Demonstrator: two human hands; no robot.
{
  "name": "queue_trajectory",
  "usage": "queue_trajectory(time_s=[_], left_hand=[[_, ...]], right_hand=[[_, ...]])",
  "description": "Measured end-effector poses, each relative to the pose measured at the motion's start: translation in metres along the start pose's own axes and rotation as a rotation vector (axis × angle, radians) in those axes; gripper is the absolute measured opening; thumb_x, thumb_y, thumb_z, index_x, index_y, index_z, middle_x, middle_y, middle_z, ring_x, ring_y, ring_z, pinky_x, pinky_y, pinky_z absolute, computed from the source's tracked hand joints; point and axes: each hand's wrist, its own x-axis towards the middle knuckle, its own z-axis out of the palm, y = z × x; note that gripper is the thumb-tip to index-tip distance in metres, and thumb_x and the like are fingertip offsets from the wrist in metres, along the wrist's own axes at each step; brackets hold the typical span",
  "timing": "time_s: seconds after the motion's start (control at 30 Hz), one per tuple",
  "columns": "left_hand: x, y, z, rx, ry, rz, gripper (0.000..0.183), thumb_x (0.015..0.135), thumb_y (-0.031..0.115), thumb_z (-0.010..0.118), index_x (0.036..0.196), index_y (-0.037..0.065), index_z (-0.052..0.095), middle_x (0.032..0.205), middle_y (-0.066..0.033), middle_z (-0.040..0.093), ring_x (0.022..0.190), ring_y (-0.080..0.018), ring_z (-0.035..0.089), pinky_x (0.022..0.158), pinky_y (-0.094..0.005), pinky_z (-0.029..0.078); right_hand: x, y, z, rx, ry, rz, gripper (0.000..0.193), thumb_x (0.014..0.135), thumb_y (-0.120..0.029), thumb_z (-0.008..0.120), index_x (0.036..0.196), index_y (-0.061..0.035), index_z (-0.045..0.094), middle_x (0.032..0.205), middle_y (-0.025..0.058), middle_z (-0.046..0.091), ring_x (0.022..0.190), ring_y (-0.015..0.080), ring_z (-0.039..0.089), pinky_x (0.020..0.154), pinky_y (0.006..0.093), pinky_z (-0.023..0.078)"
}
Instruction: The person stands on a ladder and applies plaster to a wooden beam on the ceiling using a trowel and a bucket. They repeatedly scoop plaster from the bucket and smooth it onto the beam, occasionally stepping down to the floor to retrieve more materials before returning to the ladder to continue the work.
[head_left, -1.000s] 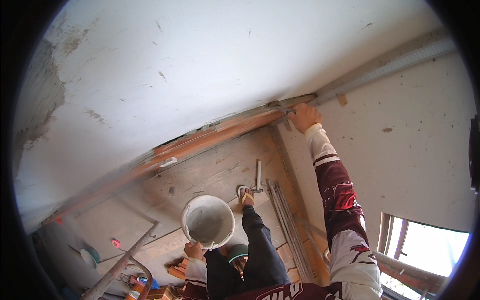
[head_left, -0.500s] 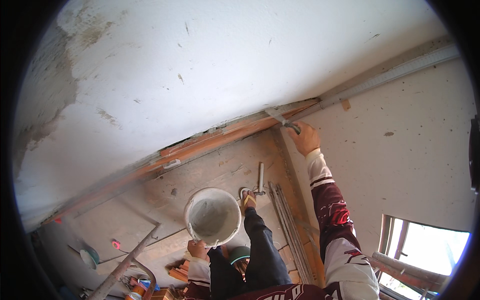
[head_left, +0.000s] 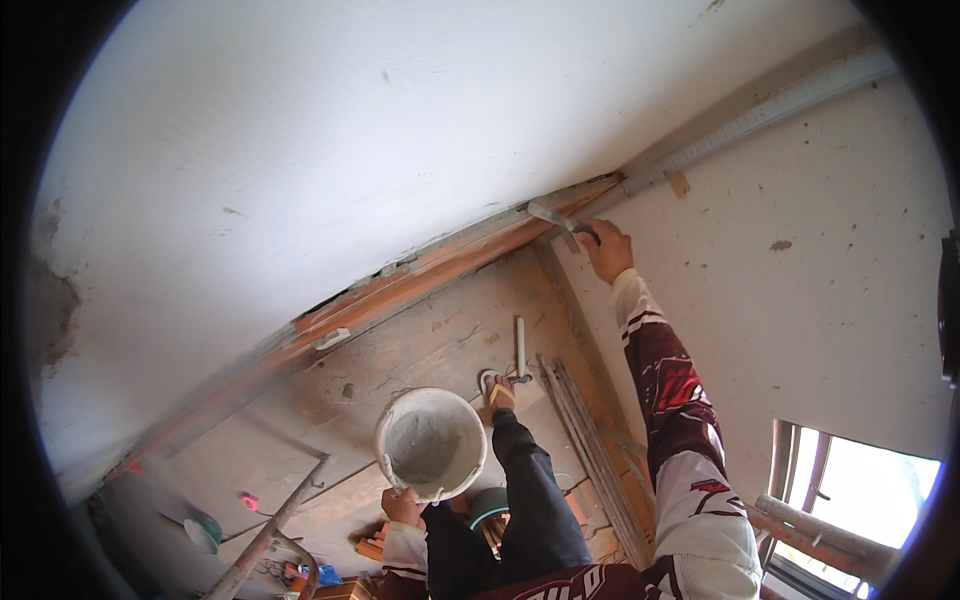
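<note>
My right hand [head_left: 608, 252] is closed on the dark handle of a small trowel [head_left: 552, 216], arm stretched far out. The trowel's pale, smeared blade lies at a ledge [head_left: 450, 262] of orange brick and grey mortar along the foot of the white wall, near the corner. Lower down, my left hand [head_left: 403, 507] grips the near rim of a round, pale bucket [head_left: 382, 440]. Wet grey mortar [head_left: 430, 455] coats the bucket's inside and its bottom.
Long poles [head_left: 590, 450] lie right of my sandalled foot [head_left: 499, 388], beside a short white pipe [head_left: 520, 345]. A rusty metal frame [head_left: 270, 535] stands at lower left. A window [head_left: 870, 500] is at lower right, and a pale conduit [head_left: 770, 120] runs along the corner.
The view has shifted slightly, and my right hand has moved a little up with the trowel, its blade turned differently at the ledge. My left hand keeps hold of the bucket.
</note>
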Motion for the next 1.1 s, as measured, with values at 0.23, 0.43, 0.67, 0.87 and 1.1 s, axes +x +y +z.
queue_trajectory(time_s=[0.23,0.43,0.67,0.87,1.1], left_hand=[[-0.018,0.016,0.03,-0.001,-0.011,-0.018,0.032,0.067,-0.01,0.053,0.097,-0.004,0.044,0.095,-0.0195,0.056,0.082,-0.0327,0.063,0.071,-0.0508,0.058],[-0.014,0.018,0.042,0.033,-0.11,0.031,0.033,0.067,-0.009,0.053,0.098,-0.003,0.044,0.096,-0.019,0.056,0.083,-0.0319,0.063,0.071,-0.0503,0.057],[-0.026,0.021,0.055,0.006,-0.209,0.056,0.035,0.063,-0.006,0.054,0.097,-0.002,0.045,0.096,-0.0183,0.056,0.084,-0.0326,0.063,0.071,-0.0499,0.058],[-0.023,0.02,0.06,0.097,-0.161,0.048,0.036,0.064,-0.005,0.054,0.1,-0.002,0.048,0.095,-0.0157,0.059,0.084,-0.0303,0.064,0.07,-0.0475,0.057],[-0.035,0.04,0.106,0.194,-0.161,0.067,0.035,0.067,-0.006,0.054,0.102,-0.003,0.052,0.094,-0.0134,0.06,0.081,-0.0271,0.063,0.07,-0.0432,0.056]], right_hand=[[0.003,0.058,-0.035,0.107,0.062,0.058,0.027,0.087,-0.022,0.061,0.108,-0.0048,0.061,0.102,0.0152,0.064,0.092,0.0338,0.06,0.083,0.0391,0.047],[-0.015,0.02,-0.009,0.076,0.029,-0.013,0.027,0.087,-0.024,0.06,0.109,-0.0063,0.062,0.099,0.0148,0.063,0.091,0.0343,0.059,0.081,0.0402,0.047],[0.004,0.077,-0.022,0.031,0.151,0.274,0.029,0.088,-0.032,0.057,0.107,-0.0117,0.063,0.093,0.015,0.062,0.096,0.0349,0.058,0.08,0.0463,0.045],[0.004,0.053,-0.047,-0.023,0.184,0.416,0.03,0.089,-0.033,0.056,0.11,-0.0117,0.062,0.103,0.0157,0.061,0.097,0.0346,0.058,0.081,0.0455,0.047],[-0.066,0.019,-0.035,0.147,0.112,0.157,0.03,0.087,-0.029,0.058,0.112,-0.0142,0.062,0.103,0.0165,0.06,0.096,0.0341,0.059,0.081,0.0436,0.048]])
